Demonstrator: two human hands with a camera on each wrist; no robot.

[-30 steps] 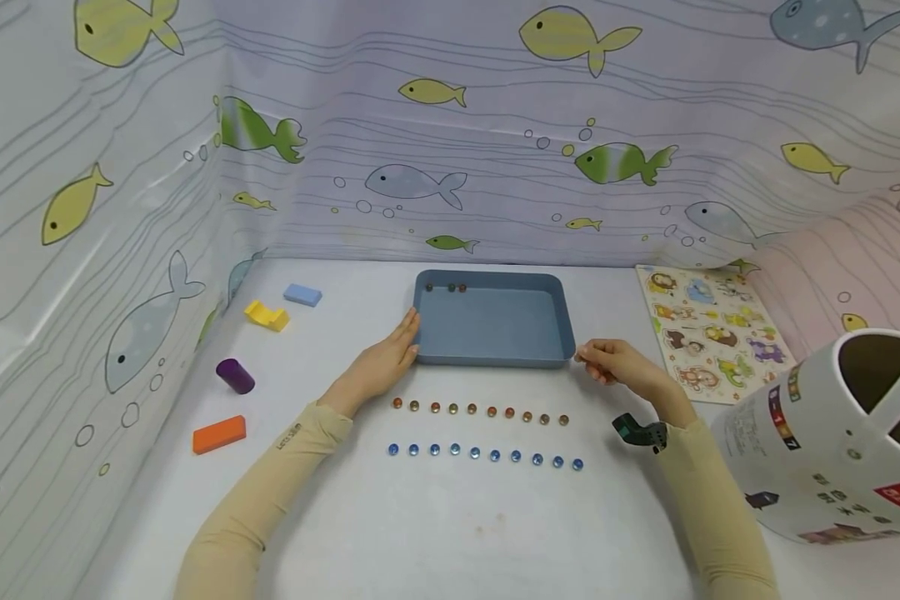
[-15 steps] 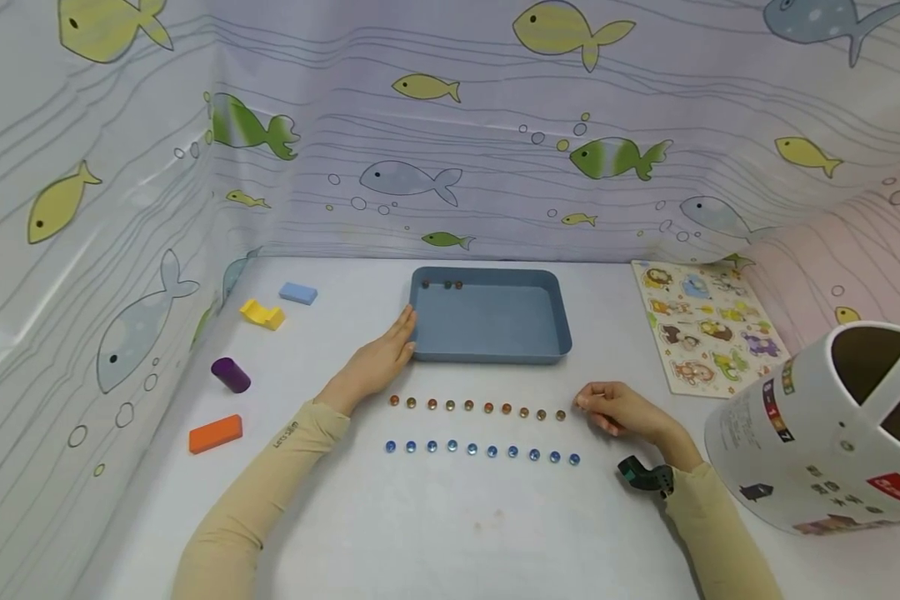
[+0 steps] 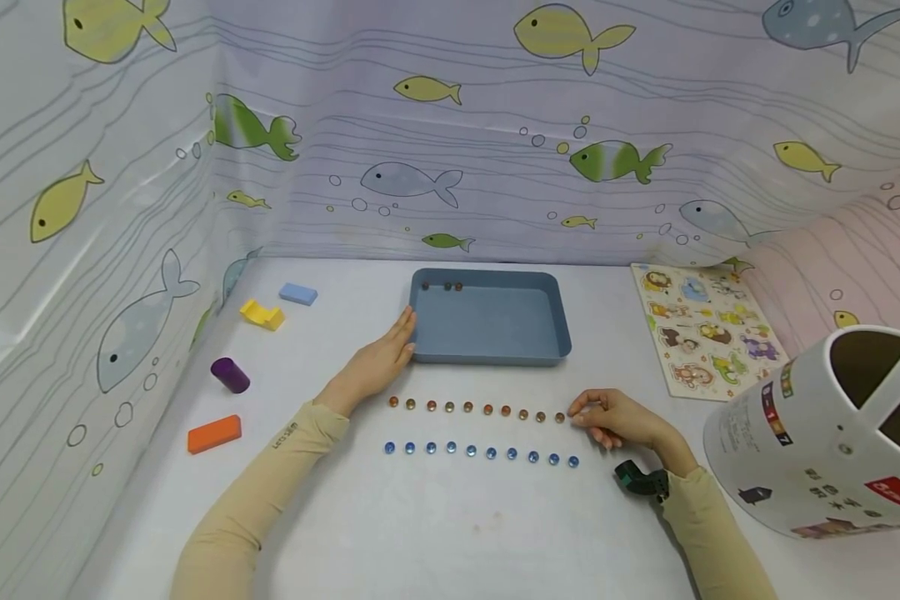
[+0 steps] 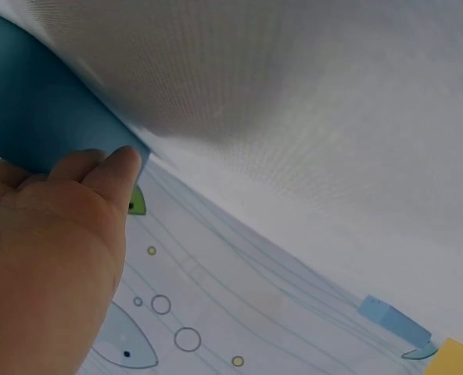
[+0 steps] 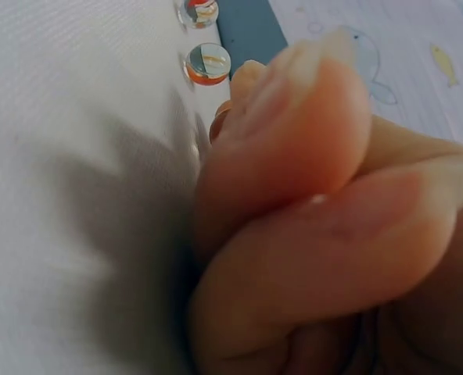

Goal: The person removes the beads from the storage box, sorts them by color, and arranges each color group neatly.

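Observation:
My left hand (image 3: 378, 362) lies with straight fingers against the left wall of a blue-grey tray (image 3: 495, 359); the left wrist view shows the fingertips at the tray's side. Low over the white table, my right hand (image 3: 615, 421) has its fingers bent, with the tips right at the last brownish marble (image 3: 560, 417) of a row. In the right wrist view the fingers (image 5: 294, 148) partly hide a brownish marble (image 5: 219, 121), and I cannot tell whether they pinch it; a clear marble with orange and white inside (image 5: 208, 63) lies just beyond. Several blue marbles (image 3: 491, 453) form a nearer row.
Three small marbles (image 3: 447, 287) sit along the tray's back left. Toy blocks stand at left: blue (image 3: 298, 293), yellow (image 3: 262, 315), purple (image 3: 230, 375), orange (image 3: 214, 434). An animal picture board (image 3: 708, 333) and a large white bucket (image 3: 802, 450) are at right.
My right hand has moved from the tray's front right corner toward me, down to the right end of the brownish marble row. The left hand stays at the tray.

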